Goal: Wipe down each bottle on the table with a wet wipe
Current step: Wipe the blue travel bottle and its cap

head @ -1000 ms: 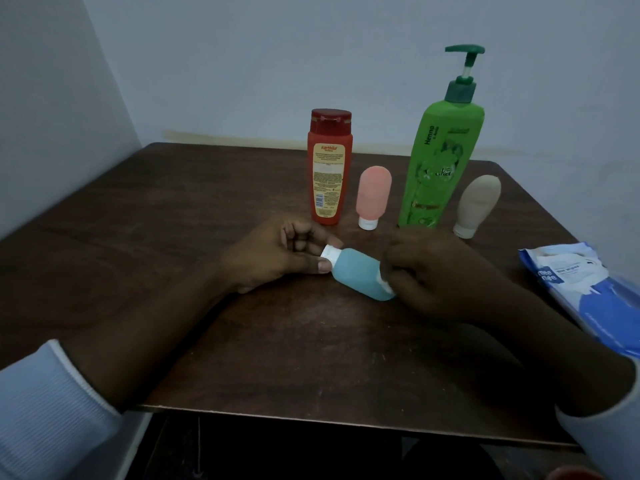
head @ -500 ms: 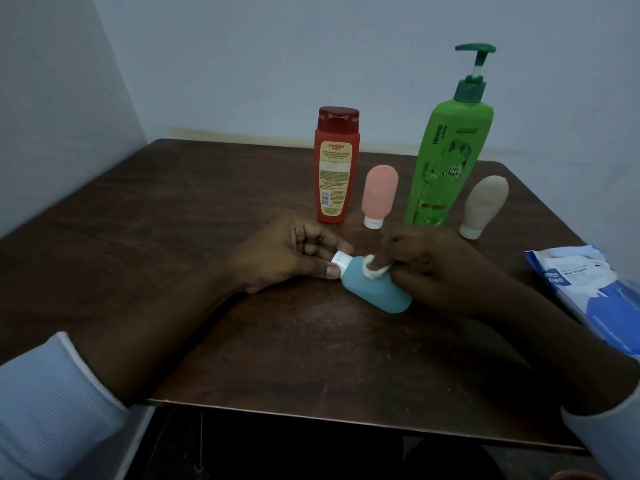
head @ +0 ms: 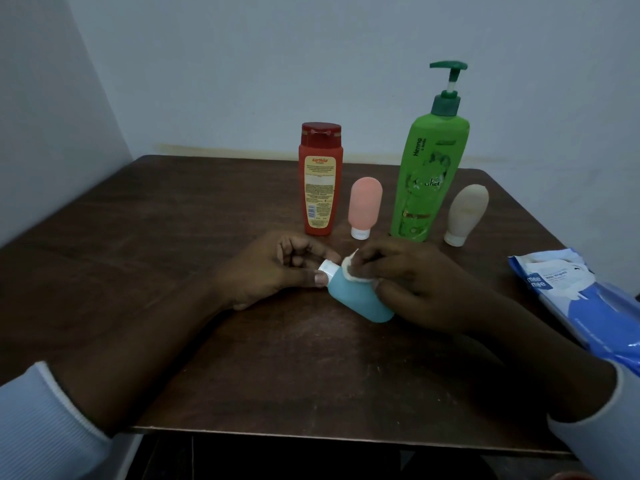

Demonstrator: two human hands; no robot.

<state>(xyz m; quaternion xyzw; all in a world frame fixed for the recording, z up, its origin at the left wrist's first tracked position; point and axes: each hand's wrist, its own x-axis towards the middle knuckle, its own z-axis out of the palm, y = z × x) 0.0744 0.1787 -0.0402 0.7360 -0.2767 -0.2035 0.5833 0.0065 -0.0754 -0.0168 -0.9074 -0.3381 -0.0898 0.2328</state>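
Note:
A small teal bottle (head: 358, 297) lies tilted on the brown table (head: 173, 237), its white cap pointing left. My left hand (head: 277, 268) pinches that cap between thumb and fingers. My right hand (head: 412, 282) holds a folded white wet wipe (head: 351, 271) and presses it on the bottle's shoulder just right of the cap. Behind stand a red bottle (head: 320, 180), a pink tube (head: 363, 206) on its cap, a tall green pump bottle (head: 431, 168) and a beige tube (head: 465, 213) on its cap.
A blue and white wet wipe pack (head: 585, 299) lies at the table's right edge. Walls close in at the left and the back. The table's front edge runs just below my forearms.
My right hand has slid the wipe along the teal bottle from its base end up to the shoulder by the cap. My left hand has kept its pinch on the cap.

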